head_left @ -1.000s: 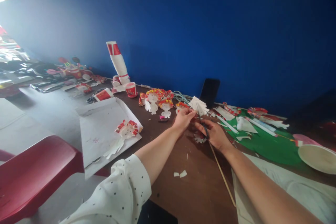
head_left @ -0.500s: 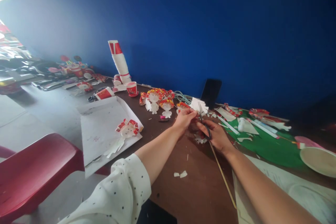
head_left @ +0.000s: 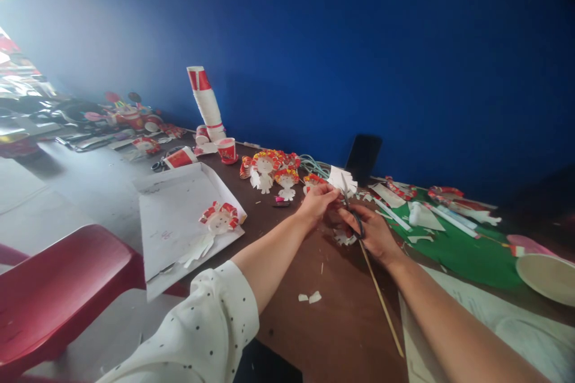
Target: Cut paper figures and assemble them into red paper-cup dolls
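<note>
Over the brown table, my left hand pinches a piece of white paper with a fringed edge. My right hand is closed round dark-handled scissors, whose blades point up and away at the paper. Under the hands lies another fringed white paper piece. A thin wooden stick runs from beneath my right hand towards the near edge. Beyond my left hand lie several paper figures with red and yellow curled hair.
A stack of paper cups leans near the blue wall; a phone is propped there. Left are a large white envelope bearing a paper figure and a red chair. Scraps cover the green sheet, near a pale bowl.
The hands, scissors and paper keep nearly the same pose. The whole view has shifted very slightly.
</note>
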The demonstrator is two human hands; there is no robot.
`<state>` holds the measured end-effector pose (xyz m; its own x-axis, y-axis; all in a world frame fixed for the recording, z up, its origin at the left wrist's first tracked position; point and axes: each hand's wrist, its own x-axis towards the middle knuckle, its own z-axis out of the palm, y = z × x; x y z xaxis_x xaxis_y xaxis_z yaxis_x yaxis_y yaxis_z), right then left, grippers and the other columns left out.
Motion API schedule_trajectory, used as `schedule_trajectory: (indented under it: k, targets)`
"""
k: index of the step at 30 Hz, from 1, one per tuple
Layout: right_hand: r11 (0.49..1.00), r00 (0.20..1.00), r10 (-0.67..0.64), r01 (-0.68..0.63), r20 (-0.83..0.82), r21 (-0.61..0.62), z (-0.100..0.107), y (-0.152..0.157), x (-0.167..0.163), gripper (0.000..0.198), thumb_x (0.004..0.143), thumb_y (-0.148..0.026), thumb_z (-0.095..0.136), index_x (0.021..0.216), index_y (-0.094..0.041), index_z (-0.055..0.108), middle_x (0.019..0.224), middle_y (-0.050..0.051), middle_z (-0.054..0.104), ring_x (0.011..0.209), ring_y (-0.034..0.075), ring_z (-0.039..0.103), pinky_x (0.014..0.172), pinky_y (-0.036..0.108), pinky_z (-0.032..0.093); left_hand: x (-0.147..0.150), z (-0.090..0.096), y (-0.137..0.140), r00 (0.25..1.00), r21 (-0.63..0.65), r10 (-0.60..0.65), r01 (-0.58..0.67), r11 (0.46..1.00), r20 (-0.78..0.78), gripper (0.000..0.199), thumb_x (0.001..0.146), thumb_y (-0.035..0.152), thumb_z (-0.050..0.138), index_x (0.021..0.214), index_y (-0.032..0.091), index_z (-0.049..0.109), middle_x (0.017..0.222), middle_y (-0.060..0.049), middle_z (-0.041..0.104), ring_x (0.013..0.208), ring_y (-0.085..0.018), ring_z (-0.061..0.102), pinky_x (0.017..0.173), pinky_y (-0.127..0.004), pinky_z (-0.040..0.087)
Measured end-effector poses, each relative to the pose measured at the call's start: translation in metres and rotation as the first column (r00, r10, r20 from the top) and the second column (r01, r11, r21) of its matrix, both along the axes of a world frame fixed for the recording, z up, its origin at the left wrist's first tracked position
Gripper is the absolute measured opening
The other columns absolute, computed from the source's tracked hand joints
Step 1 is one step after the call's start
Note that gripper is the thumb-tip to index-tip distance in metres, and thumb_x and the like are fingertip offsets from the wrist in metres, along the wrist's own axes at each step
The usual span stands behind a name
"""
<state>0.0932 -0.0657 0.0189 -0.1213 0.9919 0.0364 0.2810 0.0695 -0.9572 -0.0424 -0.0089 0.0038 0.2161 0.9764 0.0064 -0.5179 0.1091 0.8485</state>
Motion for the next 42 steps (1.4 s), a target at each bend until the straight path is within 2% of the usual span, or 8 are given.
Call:
schedule_trajectory:
  k: [8, 13, 23, 28, 42]
  targets:
    - [0.999, 0.998, 0.039, -0.039, 0.046, -0.003, 0.009, -0.005, -0.002, 0.043, 0.077, -0.058, 0.059, 0.086, -0.016, 0.065, 0.056, -0.001, 0.056, 0.051, 0.011, 0.048, 0.049, 0.024, 0.038, -0.006, 0.0, 0.003, 0.998, 0.064, -0.02, 0.025, 0.998, -0.067, 0.038, 0.06, 0.041, 0.076, 0.068, 0.014, 0.051, 0.064, 0.001, 0.059, 0.056, -0.007, 0.053, 0.059, -0.021, 0.042]
    - [0.999, 0.999, 0.019, -0.018, 0.046, -0.027, 0.008, -0.004, -0.002, 0.05, 0.072, -0.06, 0.063, 0.093, -0.015, 0.065, 0.056, -0.001, 0.056, 0.052, 0.011, 0.048, 0.049, 0.024, 0.037, -0.004, -0.008, 0.006, 0.992, 0.082, 0.027, -0.016, 0.996, -0.125, 0.033, 0.065, 0.041, 0.072, 0.071, 0.014, 0.054, 0.067, 0.001, 0.061, 0.056, -0.007, 0.053, 0.058, -0.021, 0.041]
    - [0.999, 0.999, 0.046, -0.045, 0.009, -0.03, 0.003, -0.002, -0.001, 0.054, 0.068, -0.063, 0.064, 0.093, -0.015, 0.064, 0.055, -0.002, 0.055, 0.05, 0.01, 0.046, 0.047, 0.023, 0.036, -0.005, -0.005, 0.004, 0.948, 0.128, 0.115, -0.08, 0.989, -0.295, 0.028, 0.072, 0.042, 0.065, 0.076, 0.016, 0.057, 0.068, 0.001, 0.06, 0.058, -0.008, 0.052, 0.059, -0.021, 0.04]
    - [1.0, 0.999, 0.026, -0.026, 0.028, -0.016, 0.002, 0.0, -0.001, 0.056, 0.067, -0.065, 0.063, 0.092, -0.015, 0.064, 0.053, -0.002, 0.053, 0.048, 0.011, 0.046, 0.046, 0.024, 0.036, -0.005, -0.001, 0.0, 0.943, 0.148, 0.111, -0.067, 0.987, -0.314, 0.027, 0.073, 0.04, 0.064, 0.074, 0.015, 0.056, 0.069, 0.0, 0.06, 0.062, -0.009, 0.054, 0.063, -0.022, 0.041]
    - [1.0, 1.0, -0.002, 0.002, 0.025, -0.006, 0.007, -0.002, -0.005, 0.051, 0.063, -0.059, 0.068, 0.089, -0.015, 0.066, 0.052, -0.003, 0.053, 0.048, 0.011, 0.045, 0.046, 0.024, 0.037, -0.004, 0.002, -0.002, 0.923, 0.14, 0.144, -0.099, 0.985, -0.358, 0.024, 0.074, 0.038, 0.063, 0.073, 0.015, 0.055, 0.064, 0.001, 0.057, 0.058, -0.008, 0.051, 0.06, -0.021, 0.039]
